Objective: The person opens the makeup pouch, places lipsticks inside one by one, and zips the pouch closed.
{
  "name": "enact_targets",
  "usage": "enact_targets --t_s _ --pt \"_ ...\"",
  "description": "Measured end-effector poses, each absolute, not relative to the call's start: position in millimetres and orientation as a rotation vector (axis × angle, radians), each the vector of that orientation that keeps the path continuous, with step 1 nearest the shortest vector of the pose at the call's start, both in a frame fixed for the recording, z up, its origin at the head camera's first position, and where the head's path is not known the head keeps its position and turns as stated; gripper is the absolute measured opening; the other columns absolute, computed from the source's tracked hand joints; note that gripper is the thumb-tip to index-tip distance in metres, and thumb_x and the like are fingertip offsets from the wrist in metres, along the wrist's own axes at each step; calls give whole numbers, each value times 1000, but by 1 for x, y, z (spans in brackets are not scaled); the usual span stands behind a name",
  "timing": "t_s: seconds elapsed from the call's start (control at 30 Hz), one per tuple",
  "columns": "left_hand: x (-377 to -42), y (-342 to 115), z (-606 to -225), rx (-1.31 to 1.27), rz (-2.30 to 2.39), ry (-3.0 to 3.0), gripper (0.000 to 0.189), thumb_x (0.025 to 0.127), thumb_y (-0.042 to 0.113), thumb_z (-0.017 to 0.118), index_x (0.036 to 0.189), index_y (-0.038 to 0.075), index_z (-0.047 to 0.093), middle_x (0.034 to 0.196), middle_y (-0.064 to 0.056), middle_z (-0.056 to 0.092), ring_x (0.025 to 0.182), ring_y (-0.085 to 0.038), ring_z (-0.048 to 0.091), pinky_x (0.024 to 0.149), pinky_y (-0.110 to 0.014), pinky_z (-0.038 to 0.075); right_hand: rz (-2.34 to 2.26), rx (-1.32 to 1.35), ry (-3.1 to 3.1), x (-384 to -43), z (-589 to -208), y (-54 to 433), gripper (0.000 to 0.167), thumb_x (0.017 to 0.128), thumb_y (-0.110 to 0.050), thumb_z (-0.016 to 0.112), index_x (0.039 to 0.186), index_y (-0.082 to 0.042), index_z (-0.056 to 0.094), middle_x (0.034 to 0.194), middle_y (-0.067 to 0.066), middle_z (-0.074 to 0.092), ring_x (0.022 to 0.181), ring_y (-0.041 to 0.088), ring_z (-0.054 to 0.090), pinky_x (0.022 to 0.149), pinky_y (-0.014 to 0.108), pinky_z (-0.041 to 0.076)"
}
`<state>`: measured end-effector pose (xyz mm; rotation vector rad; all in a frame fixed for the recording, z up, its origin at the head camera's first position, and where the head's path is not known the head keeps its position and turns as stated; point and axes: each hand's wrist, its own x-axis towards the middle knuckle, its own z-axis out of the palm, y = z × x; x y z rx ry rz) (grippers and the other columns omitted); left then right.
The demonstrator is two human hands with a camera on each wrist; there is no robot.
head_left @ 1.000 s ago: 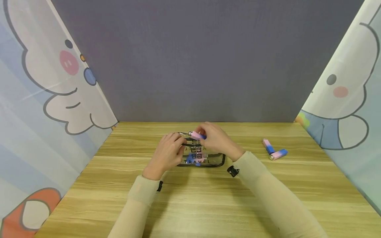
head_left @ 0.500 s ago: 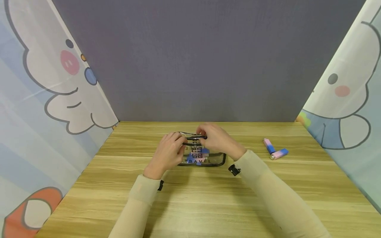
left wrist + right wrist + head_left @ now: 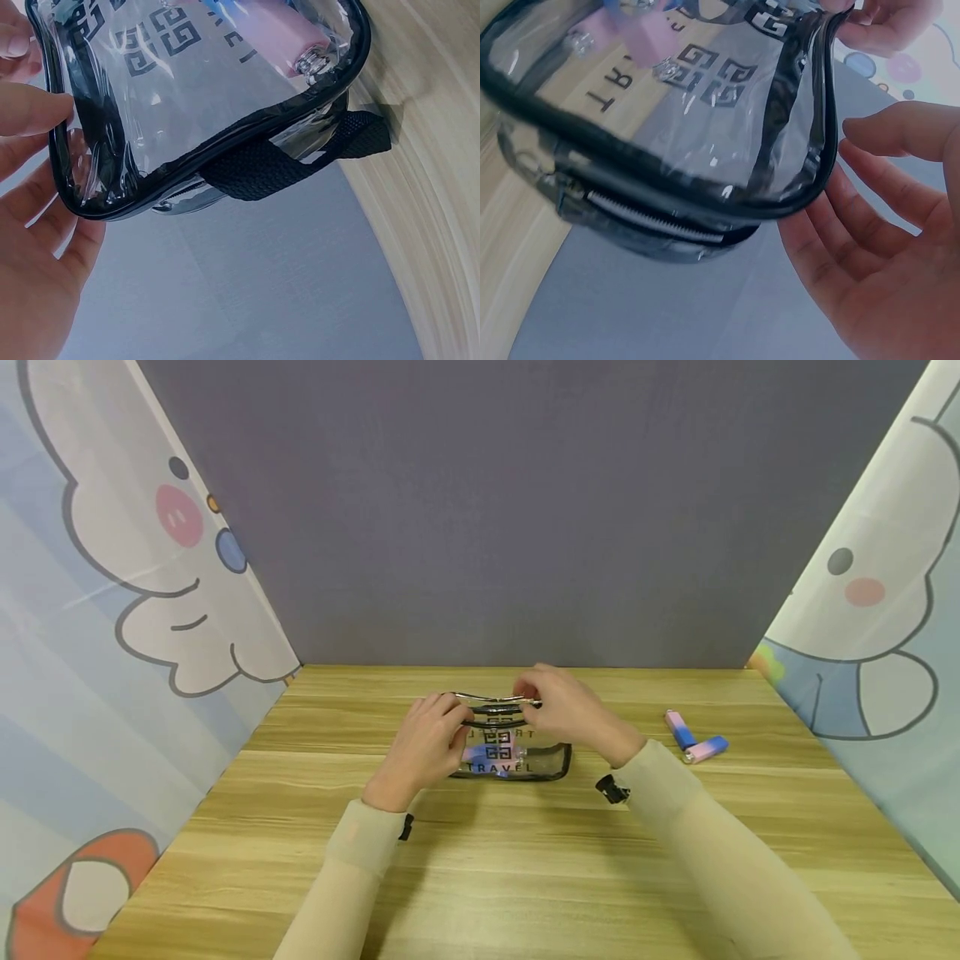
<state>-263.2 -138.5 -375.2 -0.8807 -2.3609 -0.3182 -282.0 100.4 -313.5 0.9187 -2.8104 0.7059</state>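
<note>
Stretching left to right at frame centre, the clear bag (image 3: 546, 760) shows upright TRAVEL lettering (image 3: 497, 768). The left hand (image 3: 426, 739) pinches its left rim; the right hand (image 3: 566, 708), thumb and fingers parted, is at its right.

Clear bag (image 3: 694, 142), one — black piping (image 3: 645, 174), zipper (image 3: 654, 216), square motif (image 3: 714, 76), dark lettering (image 3: 607, 88). Inside lie pink-and-blue pieces (image 3: 646, 37) with metallic ends. Right hand (image 3: 877, 251) is at the right end of the rim — thumb just beside the edge, fingers partly behind it. Left hand (image 3: 892, 26), cut off, touches the left end. Wood-grain table (image 3: 510, 247) beneath; grey panel (image 3: 630, 300) far; patterned cloth (image 3: 937, 69) left.
</note>
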Motion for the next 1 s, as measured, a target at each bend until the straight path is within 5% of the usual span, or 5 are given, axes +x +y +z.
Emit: enact_targets --t_s 0.5,0.77,1.0 --pt "-262 -138 -375 -877 -318 -2378 10 90 3 70 98 10 72 98 -3 66 93 -24 60 81 -40 48 646 894 -2826 -285 -315 123 22 94 -8 64 114 -1 69 103 12 64 95 30 61 83 47 51" --pt "-262 -138 -375 -874 -332 -2371 11 89 2 71 97 9 72 98 -3 67 93 -24 60 81 -39 48 579 873 -2841 -285 -314 132 20 94 -9 66 113 -2 70 97 7 63 84 21 57 75 43 50" --pt "-262 -138 -374 -873 -322 -2367 12 87 1 73 96 8 72 97 -4 67 92 -24 60 79 -38 48 525 836 -2853 -286 -318 143 21 94 -12 68 113 -3 70 102 8 64 93 27 61 81 45 52"
